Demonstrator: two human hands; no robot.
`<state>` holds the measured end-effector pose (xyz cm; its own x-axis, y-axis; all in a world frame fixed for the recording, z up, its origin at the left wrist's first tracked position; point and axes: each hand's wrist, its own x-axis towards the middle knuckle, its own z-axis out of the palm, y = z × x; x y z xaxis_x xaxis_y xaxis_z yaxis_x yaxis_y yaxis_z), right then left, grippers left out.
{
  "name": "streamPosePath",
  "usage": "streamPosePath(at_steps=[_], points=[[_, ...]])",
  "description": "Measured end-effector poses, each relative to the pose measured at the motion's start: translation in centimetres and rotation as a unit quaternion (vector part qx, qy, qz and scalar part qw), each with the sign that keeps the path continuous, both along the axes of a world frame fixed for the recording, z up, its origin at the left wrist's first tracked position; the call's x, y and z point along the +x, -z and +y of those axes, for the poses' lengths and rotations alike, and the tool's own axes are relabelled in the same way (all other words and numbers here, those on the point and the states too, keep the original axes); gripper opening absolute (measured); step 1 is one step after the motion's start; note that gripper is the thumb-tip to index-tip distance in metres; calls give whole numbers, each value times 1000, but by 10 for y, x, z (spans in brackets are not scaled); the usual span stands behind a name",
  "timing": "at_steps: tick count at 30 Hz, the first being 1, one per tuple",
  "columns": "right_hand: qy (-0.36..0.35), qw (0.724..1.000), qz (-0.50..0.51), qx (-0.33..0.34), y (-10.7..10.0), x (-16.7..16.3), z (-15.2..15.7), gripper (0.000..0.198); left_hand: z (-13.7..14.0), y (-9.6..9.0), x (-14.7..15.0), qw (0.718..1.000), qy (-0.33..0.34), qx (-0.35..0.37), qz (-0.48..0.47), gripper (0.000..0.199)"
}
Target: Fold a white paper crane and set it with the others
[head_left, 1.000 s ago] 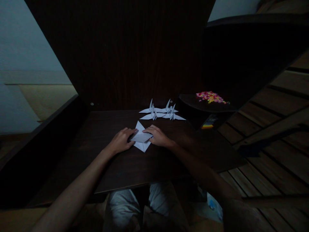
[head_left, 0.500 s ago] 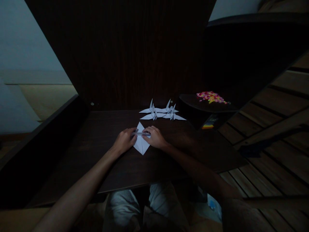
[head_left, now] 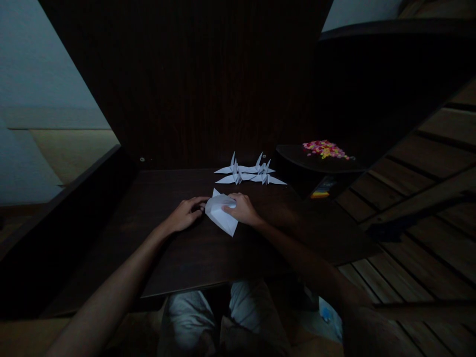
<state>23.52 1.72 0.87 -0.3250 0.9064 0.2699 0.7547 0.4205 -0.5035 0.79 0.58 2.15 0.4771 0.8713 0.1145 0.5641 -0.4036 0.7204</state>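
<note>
A folded sheet of white paper (head_left: 222, 216) lies at a slant over the dark wooden desk (head_left: 193, 263), one corner pointing away and another toward me. My right hand (head_left: 241, 208) grips its right side, thumb on top and the other fingers behind. My left hand (head_left: 187, 213) rests at the paper's left edge, fingers stretched toward it and apart; its fingertips are close to the edge, and I cannot tell if they touch it. Just beyond the paper stand several white origami cranes (head_left: 245, 177) in two rows, wings spread sideways.
To the right, a rounded shelf (head_left: 293, 153) carries a pile of small pink, red and yellow pieces (head_left: 325, 148). A colourful item (head_left: 321, 191) sits beneath it. A raised side panel (head_left: 74, 198) borders the desk on the left, and a tall back panel rises behind the cranes.
The paper has turned, its near corner swinging right, and its standing flap now lies spread out. My left hand has let go and drawn slightly left; the right hand keeps its hold.
</note>
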Motion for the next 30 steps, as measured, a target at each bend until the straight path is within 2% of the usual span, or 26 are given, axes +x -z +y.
streamPosePath(at_steps=[9, 20, 30], points=[[2, 1000, -4, 0, 0, -1, 0, 18, 4, 7, -2, 1000, 16, 12, -19, 44], [10, 1000, -26, -1, 0, -3, 1, 22, 2, 14, 12, 996, -34, 87, 1, 46], [33, 998, 25, -53, -7, -3, -2, 28, 2, 23, 23, 992, -60, 114, -2, 46]])
